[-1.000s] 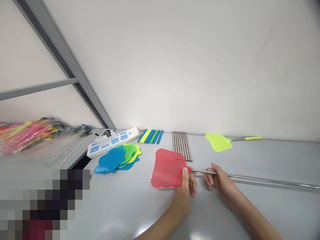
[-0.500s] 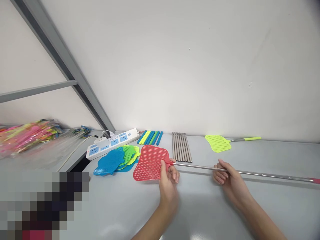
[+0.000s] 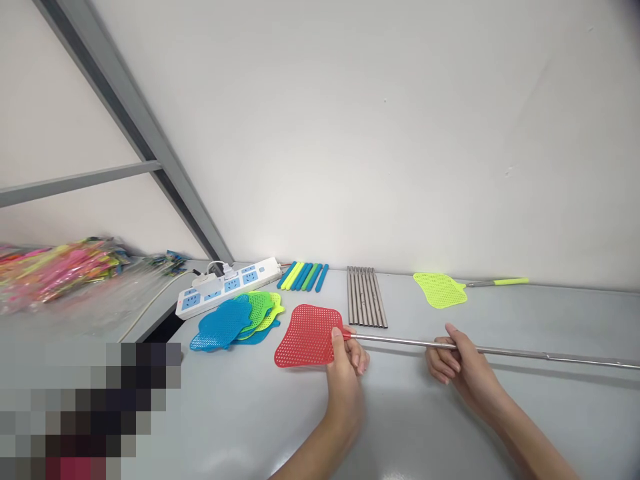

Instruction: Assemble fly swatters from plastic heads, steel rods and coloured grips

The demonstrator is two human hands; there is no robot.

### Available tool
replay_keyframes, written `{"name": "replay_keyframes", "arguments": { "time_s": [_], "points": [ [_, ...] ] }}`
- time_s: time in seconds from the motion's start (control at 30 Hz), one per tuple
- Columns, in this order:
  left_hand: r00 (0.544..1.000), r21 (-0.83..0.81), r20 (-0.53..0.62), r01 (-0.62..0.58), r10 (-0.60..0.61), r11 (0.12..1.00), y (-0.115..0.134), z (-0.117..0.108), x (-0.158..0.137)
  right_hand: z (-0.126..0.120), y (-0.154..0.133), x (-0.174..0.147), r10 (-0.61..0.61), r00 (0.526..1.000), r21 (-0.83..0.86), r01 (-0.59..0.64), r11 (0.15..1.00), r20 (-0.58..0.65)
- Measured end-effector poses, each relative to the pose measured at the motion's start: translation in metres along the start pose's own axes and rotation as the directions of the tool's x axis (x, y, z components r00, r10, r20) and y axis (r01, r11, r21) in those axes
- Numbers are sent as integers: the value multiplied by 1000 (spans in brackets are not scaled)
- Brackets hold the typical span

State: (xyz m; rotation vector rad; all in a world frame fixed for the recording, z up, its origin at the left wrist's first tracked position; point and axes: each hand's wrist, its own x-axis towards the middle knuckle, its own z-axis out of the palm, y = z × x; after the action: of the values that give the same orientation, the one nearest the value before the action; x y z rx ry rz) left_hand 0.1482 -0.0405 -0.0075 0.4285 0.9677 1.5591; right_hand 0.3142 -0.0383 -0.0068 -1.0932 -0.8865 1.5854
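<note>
A red mesh swatter head (image 3: 307, 327) is fixed to a long, extended metal rod (image 3: 510, 351) that runs to the right edge of the view, just above the grey table. My left hand (image 3: 347, 359) pinches the neck of the red head where it joins the rod. My right hand (image 3: 459, 363) grips the rod farther right, fingers curled round it.
Loose blue, green and yellow swatter heads (image 3: 235, 320) lie to the left. A white power strip (image 3: 227, 287), coloured handle sleeves (image 3: 303, 275) and a row of metal rods (image 3: 366, 305) sit behind. A finished yellow swatter (image 3: 443, 289) lies back right. Bagged swatters (image 3: 55, 270) lie far left.
The rod has lengthened: my left hand carried the red head leftward while my right hand stayed on the rod farther right, so the hands are now wider apart.
</note>
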Motion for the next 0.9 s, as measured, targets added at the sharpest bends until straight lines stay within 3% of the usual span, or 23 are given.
{"name": "replay_keyframes", "arguments": {
  "time_s": [0.13, 0.77, 0.9],
  "points": [
    [1000, -46, 26, -15, 16, 999, 0, 2, -3, 1, -2, -3, 52, 997, 9, -53, 999, 61],
    [1000, -11, 4, -23, 23, 1000, -11, -2, -4, -2, 10, 1, 57, 997, 30, -59, 998, 58],
    [1000, 7, 20, 14, -14, 1000, -16, -1, -8, 4, 21, 0, 116, 986, -16, -115, 993, 121]
  ]
}}
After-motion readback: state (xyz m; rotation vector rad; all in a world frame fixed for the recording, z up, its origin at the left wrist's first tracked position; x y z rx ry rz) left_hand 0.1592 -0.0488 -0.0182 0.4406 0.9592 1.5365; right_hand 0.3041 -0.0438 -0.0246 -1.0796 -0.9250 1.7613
